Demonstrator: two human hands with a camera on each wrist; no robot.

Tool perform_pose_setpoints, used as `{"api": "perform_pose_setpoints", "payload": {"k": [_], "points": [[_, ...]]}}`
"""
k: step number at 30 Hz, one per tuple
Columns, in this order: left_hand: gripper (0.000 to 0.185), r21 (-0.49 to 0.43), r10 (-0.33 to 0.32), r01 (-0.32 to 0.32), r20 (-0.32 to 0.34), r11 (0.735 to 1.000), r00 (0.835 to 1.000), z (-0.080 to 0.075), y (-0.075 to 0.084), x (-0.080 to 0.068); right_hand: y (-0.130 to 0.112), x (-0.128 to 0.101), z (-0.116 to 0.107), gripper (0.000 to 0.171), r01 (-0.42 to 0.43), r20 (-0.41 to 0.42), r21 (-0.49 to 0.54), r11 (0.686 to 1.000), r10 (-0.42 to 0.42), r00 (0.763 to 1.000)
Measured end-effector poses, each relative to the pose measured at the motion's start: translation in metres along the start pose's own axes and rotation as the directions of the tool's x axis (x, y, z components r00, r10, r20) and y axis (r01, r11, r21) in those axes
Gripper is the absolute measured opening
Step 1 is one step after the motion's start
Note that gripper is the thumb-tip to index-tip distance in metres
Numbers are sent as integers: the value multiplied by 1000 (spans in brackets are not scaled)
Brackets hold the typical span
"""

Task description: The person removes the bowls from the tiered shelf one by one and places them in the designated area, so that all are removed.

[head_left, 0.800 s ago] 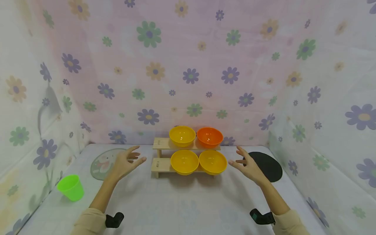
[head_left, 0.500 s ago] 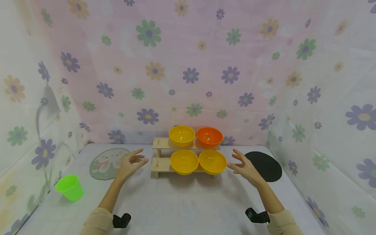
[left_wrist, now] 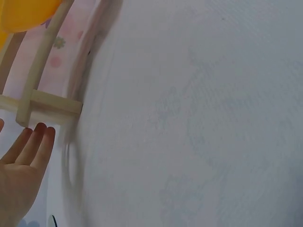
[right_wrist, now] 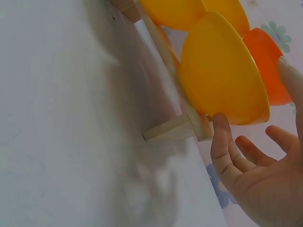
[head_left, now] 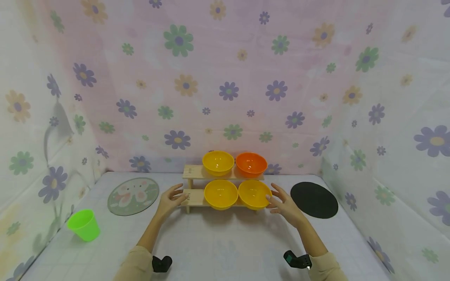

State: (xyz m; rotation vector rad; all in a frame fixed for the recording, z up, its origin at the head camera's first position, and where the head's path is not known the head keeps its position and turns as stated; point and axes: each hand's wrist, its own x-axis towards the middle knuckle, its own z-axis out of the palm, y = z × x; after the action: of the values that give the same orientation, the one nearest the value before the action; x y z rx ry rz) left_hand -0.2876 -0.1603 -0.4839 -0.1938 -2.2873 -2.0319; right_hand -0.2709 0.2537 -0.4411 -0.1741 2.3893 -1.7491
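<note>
A glossy round yellow bowl sits at ten o'clock from the right hand, fingers spread, empty (the farther left hand holds nothing too).

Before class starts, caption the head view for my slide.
Left hand and right hand flank a tiered wooden stand bearing three yellow bowls and one orange bowl.

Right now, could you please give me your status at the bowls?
Left grip empty, by left end of lower shelf. Right grip empty, at front right yellow bowl, contact unclear. Nothing visible blocking that bowl.
</note>
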Motion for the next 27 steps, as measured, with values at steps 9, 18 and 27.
{"api": "perform_pose_setpoints", "payload": {"k": [9, 18, 27], "points": [[54, 35, 16, -16, 4, 999, 1000, 6, 0, -1, 5, 3, 10, 69, -14, 28, 115, 993, 11, 1000], [47, 58, -13, 14, -20, 998, 1000, 6, -22, 5, 8, 4, 17, 67, -33, 44, 236, 971, 23, 999], [50, 8, -101, 101, -24, 995, 995, 7, -23, 5, 6, 0, 20, 65, -31, 56, 333, 942, 13, 998]]}}
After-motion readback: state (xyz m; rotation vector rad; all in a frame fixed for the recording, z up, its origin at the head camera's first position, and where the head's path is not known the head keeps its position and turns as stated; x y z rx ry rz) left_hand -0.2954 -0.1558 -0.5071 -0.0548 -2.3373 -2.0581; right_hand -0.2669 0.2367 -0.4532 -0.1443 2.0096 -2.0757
